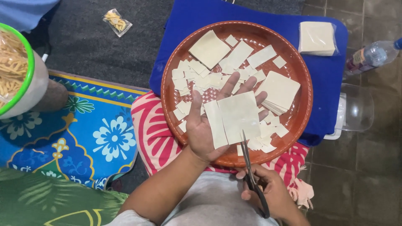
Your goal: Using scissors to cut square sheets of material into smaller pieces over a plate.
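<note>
My left hand (201, 125) is held palm up over a round brown tray (167, 88), with a pale square dough sheet (239, 116) lying across its fingers; a narrow strip is partly cut along the sheet's left side. My right hand (270, 190) grips black-handled scissors (250, 171), whose blades point up into the sheet's lower edge. The tray holds several small cut dough pieces (197, 75), a larger square sheet (209, 49) and a stack of square sheets (279, 91).
The tray rests on a blue board (326, 75) and a pink patterned cloth (150, 134). A packet of dough sheets (317, 38) lies top right, beside a plastic bottle (370, 55) and a clear container (356, 109). A green-rimmed tub of fried strips (16, 71) stands at left.
</note>
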